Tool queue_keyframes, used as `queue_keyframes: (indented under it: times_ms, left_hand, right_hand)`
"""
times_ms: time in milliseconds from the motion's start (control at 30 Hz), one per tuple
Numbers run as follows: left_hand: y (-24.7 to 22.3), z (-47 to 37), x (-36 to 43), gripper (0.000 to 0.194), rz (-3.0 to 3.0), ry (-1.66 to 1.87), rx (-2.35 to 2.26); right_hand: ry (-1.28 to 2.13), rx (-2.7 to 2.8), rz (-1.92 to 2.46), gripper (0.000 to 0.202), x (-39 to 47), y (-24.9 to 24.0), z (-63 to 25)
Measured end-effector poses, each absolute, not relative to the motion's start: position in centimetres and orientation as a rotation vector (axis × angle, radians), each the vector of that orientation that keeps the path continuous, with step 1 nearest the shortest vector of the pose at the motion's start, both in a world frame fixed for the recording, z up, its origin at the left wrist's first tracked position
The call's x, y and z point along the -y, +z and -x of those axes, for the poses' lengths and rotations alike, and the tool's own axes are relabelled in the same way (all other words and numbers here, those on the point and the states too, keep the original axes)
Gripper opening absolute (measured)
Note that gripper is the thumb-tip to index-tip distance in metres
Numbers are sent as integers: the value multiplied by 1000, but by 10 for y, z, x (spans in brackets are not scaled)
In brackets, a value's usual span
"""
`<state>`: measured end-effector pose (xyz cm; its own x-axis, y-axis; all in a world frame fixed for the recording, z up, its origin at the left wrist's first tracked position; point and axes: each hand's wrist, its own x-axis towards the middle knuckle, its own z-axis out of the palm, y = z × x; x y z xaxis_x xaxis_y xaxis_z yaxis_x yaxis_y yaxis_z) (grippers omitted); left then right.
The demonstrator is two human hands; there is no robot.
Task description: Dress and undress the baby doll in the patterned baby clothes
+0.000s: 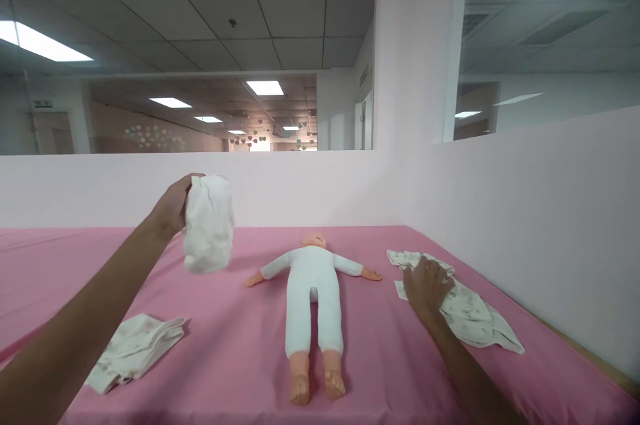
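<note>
My left hand (173,205) is raised at the left, its fingers closed on a bunched white cloth (209,225) that hangs above the pink sheet. On the right, my right hand (429,286) rests on patterned white baby clothes (470,311); its fingers are curled down, and whether they pinch the fabric is unclear. Between the hands a baby doll (314,278) in white lies on its back, arms spread, feet toward me. A folded patterned cloth (137,345) lies at the lower left, below my left forearm.
A pink sheet (225,371) covers the wide surface. Behind it stands a low white wall (280,188) with windows above, and another white wall (555,225) runs along the right side.
</note>
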<state>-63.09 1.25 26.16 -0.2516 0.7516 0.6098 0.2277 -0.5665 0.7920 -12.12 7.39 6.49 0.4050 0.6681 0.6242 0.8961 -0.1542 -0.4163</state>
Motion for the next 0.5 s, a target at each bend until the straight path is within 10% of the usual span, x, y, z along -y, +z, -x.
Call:
queue_keyframes:
  times_ms: [333,500]
  left_hand:
    - [252,525,59,17,-1601,1207,-503]
    - [232,521,73,26,-1596,1039,-500]
  right_hand:
    - [748,1961,834,72,21,149,271]
    - [995,2048,729,48,59,158,280]
